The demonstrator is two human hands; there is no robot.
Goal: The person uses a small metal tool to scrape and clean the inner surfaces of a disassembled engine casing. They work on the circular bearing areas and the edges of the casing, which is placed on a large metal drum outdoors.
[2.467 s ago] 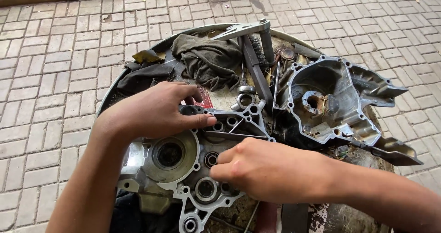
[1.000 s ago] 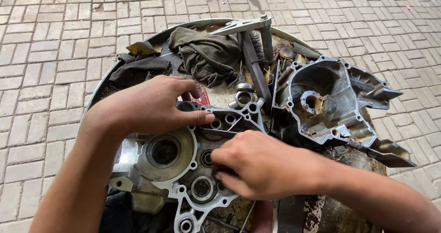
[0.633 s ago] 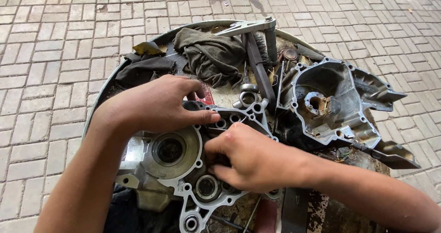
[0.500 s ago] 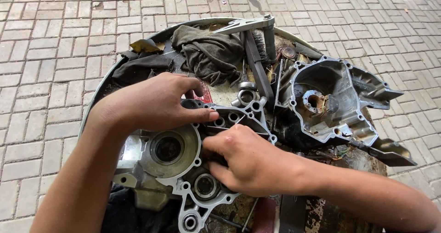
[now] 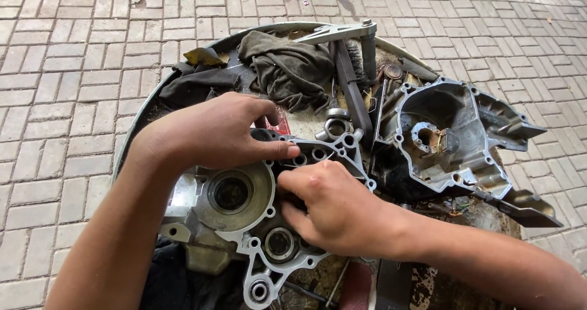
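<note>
Engine case half [image 5: 244, 206] sits in round tray [image 5: 183, 59] on brick floor [image 5: 67, 102]. Left hand [image 5: 214, 132] flat, pressing its top edge; right hand [image 5: 333, 209] curled, fingertips in the centre cavity. Second case [image 5: 452, 139] just beside.

Both forearms bare, no sleeves, gloves or rings apparently visible.

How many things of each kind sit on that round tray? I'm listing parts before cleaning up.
Engine case halves: 2, one under the left hand and right hand at, one to the right.
Dark rags: 2.
Long metal tools: 2.
Loose ring: 1.
Total: 7.
</note>
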